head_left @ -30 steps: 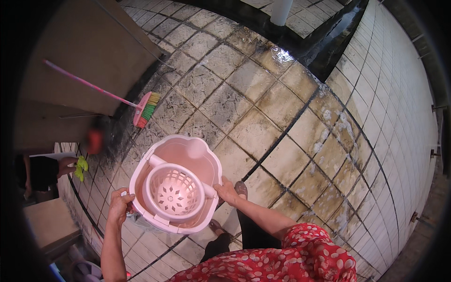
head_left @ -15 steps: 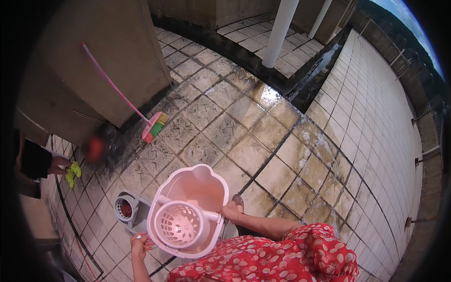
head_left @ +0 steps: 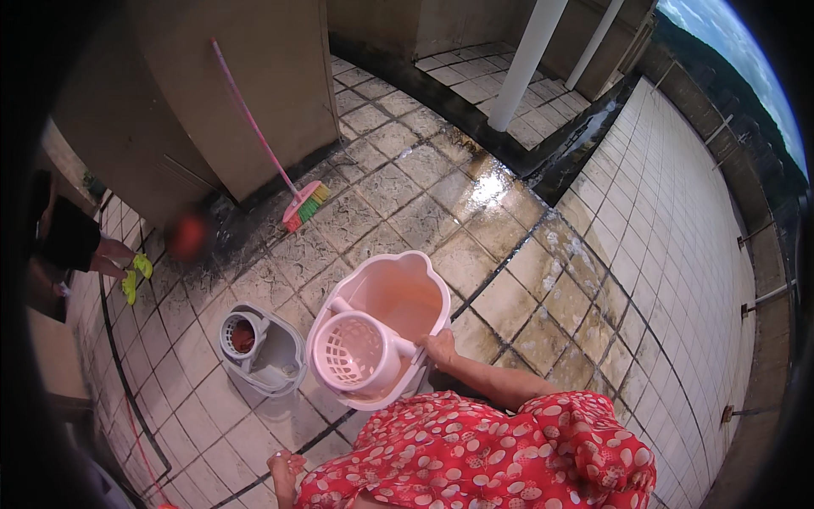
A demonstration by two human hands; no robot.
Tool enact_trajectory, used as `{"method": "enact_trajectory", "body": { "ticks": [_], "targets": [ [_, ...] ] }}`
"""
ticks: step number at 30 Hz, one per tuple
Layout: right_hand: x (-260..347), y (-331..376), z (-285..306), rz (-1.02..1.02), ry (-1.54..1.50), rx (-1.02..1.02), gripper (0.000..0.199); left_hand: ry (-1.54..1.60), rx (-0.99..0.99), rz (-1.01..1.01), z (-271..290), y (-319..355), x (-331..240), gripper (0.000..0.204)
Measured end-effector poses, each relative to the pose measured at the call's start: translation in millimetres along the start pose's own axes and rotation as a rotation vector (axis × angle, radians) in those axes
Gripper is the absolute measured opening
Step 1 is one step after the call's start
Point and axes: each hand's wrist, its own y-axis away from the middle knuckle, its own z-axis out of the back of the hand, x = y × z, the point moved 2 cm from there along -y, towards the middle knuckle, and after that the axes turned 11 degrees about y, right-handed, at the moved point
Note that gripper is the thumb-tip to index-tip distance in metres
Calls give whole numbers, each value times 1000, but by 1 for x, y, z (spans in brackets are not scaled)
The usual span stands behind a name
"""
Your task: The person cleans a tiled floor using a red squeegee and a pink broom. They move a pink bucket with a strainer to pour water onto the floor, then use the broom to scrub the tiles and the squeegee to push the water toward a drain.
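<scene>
Right hand [head_left: 439, 348] clenched on rim of pink mop bucket [head_left: 398, 297], left hand [head_left: 287, 466] loosely open, empty, near wet tiled floor [head_left: 509, 297]

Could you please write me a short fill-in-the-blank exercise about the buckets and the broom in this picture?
1. The right hand grips the rim of the ____ mop bucket.
2. The wringer basket sits ____ the pink bucket.
3. The grey bucket stands on the tiled floor to the pink bucket's ____.
4. The broom with the pink handle leans against the ____.

Missing words: pink; inside; left; wall
</scene>
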Motion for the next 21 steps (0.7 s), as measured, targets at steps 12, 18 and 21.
{"method": "enact_trajectory", "body": {
  "ticks": [12, 18, 21],
  "targets": [
    [-5, -32, 54, -45, 26, -92, 26, 150, 113, 92, -66, 41, 31, 16],
    [27, -16, 55, -11, 13, 97, 26, 379, 215, 80, -81, 85, 16, 15],
    [10, -29, 84, -94, -242, 156, 21, 422, 403, 9, -129, 79, -32, 16]
  ]
}}
